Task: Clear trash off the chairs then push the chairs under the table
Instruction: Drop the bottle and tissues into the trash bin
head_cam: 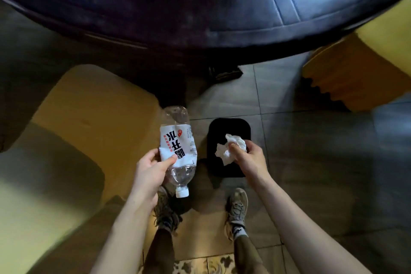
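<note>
My left hand (151,171) grips a clear plastic water bottle (178,140) with a white label, cap pointing down toward me. My right hand (246,155) pinches a crumpled white tissue (229,148) directly above a black bin (229,127) on the tiled floor. A yellow chair (93,118) stands at my left, its seat bare. A second yellow chair (360,69) is at the upper right, partly under the dark round table (200,6) that fills the top of the view.
My two feet in worn sneakers (236,209) stand on the grey tiles just behind the bin. A dark table base (224,72) sits under the table ahead. Patterned tiles show at the bottom edge.
</note>
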